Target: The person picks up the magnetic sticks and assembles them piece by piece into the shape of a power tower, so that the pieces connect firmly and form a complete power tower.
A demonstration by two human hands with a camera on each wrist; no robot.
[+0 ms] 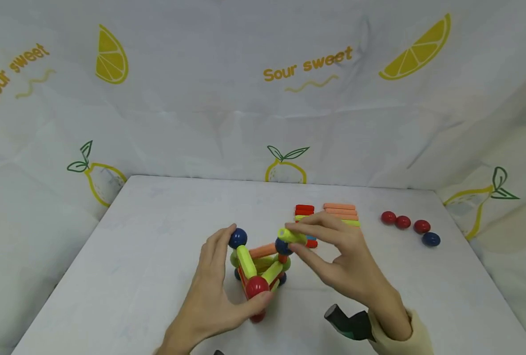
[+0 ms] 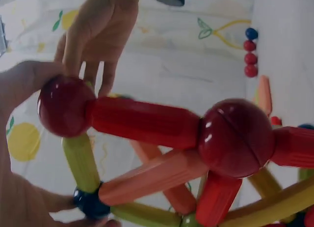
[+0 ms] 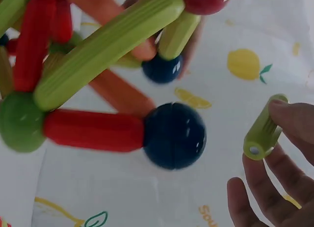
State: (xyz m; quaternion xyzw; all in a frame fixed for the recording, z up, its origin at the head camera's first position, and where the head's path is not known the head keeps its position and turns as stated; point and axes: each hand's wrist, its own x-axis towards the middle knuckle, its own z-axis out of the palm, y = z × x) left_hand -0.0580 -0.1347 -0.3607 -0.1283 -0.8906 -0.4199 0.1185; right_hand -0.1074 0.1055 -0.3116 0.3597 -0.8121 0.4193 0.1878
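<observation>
A ball-and-rod structure [image 1: 247, 262] of magnetic rods and balls stands in the middle of the table. My left hand [image 1: 209, 296] grips its upper part, thumb at the near red ball [image 1: 257, 286] and fingers at a blue ball [image 1: 238, 238]; the left wrist view shows this hold around the red ball [image 2: 66, 106] and blue ball [image 2: 91, 202]. Between thumb and fingers, my right hand [image 1: 343, 256] pinches a short yellow-green magnetic rod [image 3: 265, 128]. Seen from the right wrist, the rod is apart from the structure's large blue ball [image 3: 174, 136], its metal-tipped end facing the camera.
Behind the right hand lie orange rods [image 1: 340, 209] and short red rods [image 1: 305, 208] in rows, partly hidden. Farther right sit several red balls [image 1: 402, 222] and a blue ball [image 1: 431, 239]. A lemon-print cloth [image 1: 192, 98] hangs behind the white table [image 1: 125, 276].
</observation>
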